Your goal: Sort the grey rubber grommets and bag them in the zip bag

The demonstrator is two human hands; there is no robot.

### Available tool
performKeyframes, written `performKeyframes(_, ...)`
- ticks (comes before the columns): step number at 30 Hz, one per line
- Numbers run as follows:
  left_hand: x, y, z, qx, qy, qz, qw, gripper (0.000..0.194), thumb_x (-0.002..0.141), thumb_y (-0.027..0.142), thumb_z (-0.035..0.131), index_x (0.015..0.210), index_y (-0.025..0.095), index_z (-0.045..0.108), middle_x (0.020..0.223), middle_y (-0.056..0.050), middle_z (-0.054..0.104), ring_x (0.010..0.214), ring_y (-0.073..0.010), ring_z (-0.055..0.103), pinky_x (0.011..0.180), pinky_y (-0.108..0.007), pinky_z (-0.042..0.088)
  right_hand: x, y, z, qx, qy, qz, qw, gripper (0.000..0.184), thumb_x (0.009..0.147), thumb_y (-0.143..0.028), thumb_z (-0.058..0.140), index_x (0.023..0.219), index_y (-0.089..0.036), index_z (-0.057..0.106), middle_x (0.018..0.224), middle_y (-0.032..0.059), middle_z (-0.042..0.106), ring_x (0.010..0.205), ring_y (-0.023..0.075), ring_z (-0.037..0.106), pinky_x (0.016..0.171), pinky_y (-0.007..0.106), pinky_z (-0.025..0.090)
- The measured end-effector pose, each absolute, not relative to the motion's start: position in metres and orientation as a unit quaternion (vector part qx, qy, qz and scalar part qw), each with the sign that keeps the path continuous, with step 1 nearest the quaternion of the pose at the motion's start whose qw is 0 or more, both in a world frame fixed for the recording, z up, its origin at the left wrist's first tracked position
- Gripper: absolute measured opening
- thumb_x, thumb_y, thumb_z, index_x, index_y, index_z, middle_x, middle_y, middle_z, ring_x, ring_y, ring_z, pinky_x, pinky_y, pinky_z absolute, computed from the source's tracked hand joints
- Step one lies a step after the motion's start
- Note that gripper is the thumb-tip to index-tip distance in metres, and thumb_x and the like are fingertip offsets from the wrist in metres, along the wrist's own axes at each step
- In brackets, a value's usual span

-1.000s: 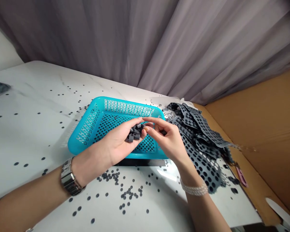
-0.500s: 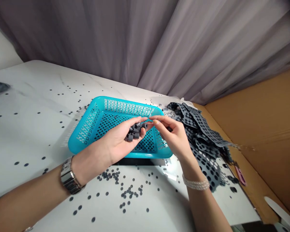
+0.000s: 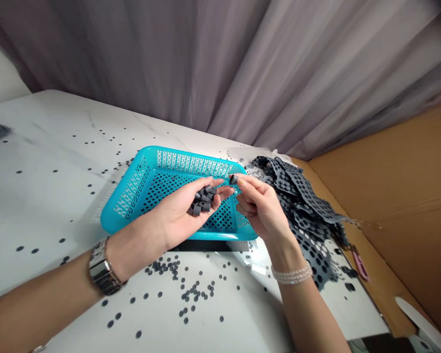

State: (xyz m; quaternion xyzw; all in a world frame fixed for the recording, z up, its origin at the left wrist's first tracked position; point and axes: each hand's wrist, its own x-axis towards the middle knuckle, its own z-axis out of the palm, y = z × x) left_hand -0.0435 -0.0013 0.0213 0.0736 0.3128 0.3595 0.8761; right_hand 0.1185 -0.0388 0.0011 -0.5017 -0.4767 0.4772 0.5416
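My left hand (image 3: 178, 208) is turned palm up over the basket, its fingers curled a little around a small heap of dark grey rubbery cylinders (image 3: 204, 200). Just to the right, my right hand (image 3: 261, 203) pinches one dark grey cylinder (image 3: 233, 179) between thumb and index finger, with its other fingers bent in. That single piece looks hollow at one end and is apart from the heap. Beneath both hands is a turquoise plastic basket (image 3: 191, 153) with lattice sides and floor; the part of the floor behind my hands is hidden.
Small black discs (image 3: 163, 266) lie scattered over the white marbled table (image 3: 77, 318). To the right are piled perforated dark sheets (image 3: 301, 191), then a pink-handled tool (image 3: 360, 264) by brown cardboard (image 3: 397, 196). A grey curtain (image 3: 169, 63) hangs behind.
My right hand has drawn slightly away from the left fingertips, and the cylinder in its pinch now shows clearly. The left hand keeps its heap in nearly the same place.
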Motion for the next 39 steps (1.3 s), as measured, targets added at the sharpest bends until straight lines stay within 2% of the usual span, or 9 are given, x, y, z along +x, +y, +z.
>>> performKeyframes(2,-0.043,-0.001,0.023,0.064,0.303,0.357,0.881,0.019,0.085,0.003,0.051,0.096,0.008,0.064,0.088,-0.012,0.067,0.069,-0.0123,0.063,0.051,-0.016,0.052,0.121,-0.037,0.002,-0.450,-0.396,0.569,0.563,0.018,0.081,-0.037,0.065,0.086,-0.020,0.061,0.052,-0.0114,0.015,0.043,0.0057,0.007,0.037,0.021,0.010)
performKeyframes(5,-0.044,0.002,0.018,0.063,0.282,0.347,0.892,0.024,0.085,0.004,0.050,0.101,0.014,0.065,0.103,-0.014,0.067,0.088,-0.0185,0.066,0.054,-0.017,0.053,0.123,-0.037,0.003,-0.406,-0.336,0.618,0.583,0.020,0.079,-0.037,0.067,0.085,-0.020,0.057,0.051,-0.0120,0.015,0.042,0.0058,0.003,0.034,0.021,0.009)
performKeyframes(12,-0.043,0.000,0.026,0.036,0.262,0.351,0.898,0.034,0.085,0.001,0.048,0.118,0.006,0.056,0.107,-0.019,0.065,0.083,-0.0193,0.069,0.052,-0.018,0.055,0.123,-0.038,0.003,-0.343,-0.263,0.673,0.600,0.016,0.079,-0.031,0.066,0.082,-0.018,0.058,0.049,-0.0121,0.017,0.041,0.0052,0.004,0.032,0.017,0.012)
performKeyframes(18,-0.044,0.000,0.028,-0.005,0.283,0.362,0.888,0.041,0.091,0.011,0.046,0.131,0.001,0.045,0.122,-0.027,0.058,0.108,-0.0313,0.063,0.065,-0.025,0.061,0.127,-0.038,0.001,-0.295,-0.229,0.692,0.618,0.015,0.079,-0.027,0.050,0.069,-0.016,0.055,0.056,-0.0054,0.036,0.043,0.0047,0.022,0.034,0.014,0.018)
performKeyframes(22,-0.045,0.002,0.027,-0.025,0.263,0.373,0.889,0.043,0.092,0.013,0.045,0.131,-0.003,0.045,0.125,-0.029,0.056,0.118,-0.0360,0.056,0.080,-0.033,0.061,0.122,-0.037,0.000,-0.377,-0.288,0.639,0.606,0.020,0.086,-0.029,0.052,0.074,-0.016,0.060,0.062,-0.0043,0.044,0.041,0.0026,0.020,0.034,0.016,0.012)
performKeyframes(26,-0.046,0.003,0.028,-0.014,0.248,0.401,0.882,0.041,0.091,0.009,0.044,0.129,-0.004,0.048,0.117,-0.026,0.061,0.111,-0.0326,0.061,0.081,-0.033,0.061,0.112,-0.041,0.002,-0.473,-0.455,0.473,0.588,0.019,0.087,-0.031,0.060,0.101,-0.022,0.068,0.056,-0.0080,0.033,0.043,0.0044,0.020,0.040,0.020,0.015)
performKeyframes(31,-0.046,0.003,0.028,-0.011,0.247,0.407,0.880,0.037,0.092,0.012,0.044,0.126,-0.003,0.051,0.105,-0.021,0.065,0.096,-0.0268,0.067,0.079,-0.033,0.061,0.108,-0.048,0.005,-0.550,-0.619,0.260,0.497,0.021,0.081,-0.030,0.069,0.100,-0.024,0.072,0.057,-0.0071,0.027,0.052,0.0071,0.023,0.048,0.024,0.021)
performKeyframes(35,-0.047,0.003,0.026,0.014,0.251,0.385,0.888,0.034,0.092,0.014,0.045,0.120,-0.003,0.054,0.100,-0.021,0.066,0.091,-0.0260,0.068,0.075,-0.033,0.062,0.110,-0.047,0.002,-0.553,-0.617,0.257,0.497,0.016,0.081,-0.032,0.068,0.091,-0.021,0.073,0.055,-0.0068,0.030,0.051,0.0070,0.024,0.048,0.024,0.022)
performKeyframes(39,-0.047,0.003,0.020,0.064,0.281,0.353,0.890,0.019,0.083,0.011,0.059,0.100,0.004,0.063,0.092,-0.014,0.067,0.074,-0.0181,0.067,0.064,-0.027,0.062,0.115,-0.044,-0.002,-0.568,-0.552,0.315,0.522,0.022,0.080,-0.038,0.068,0.093,-0.020,0.072,0.055,-0.0053,0.043,0.048,0.0067,0.029,0.046,0.024,0.023)
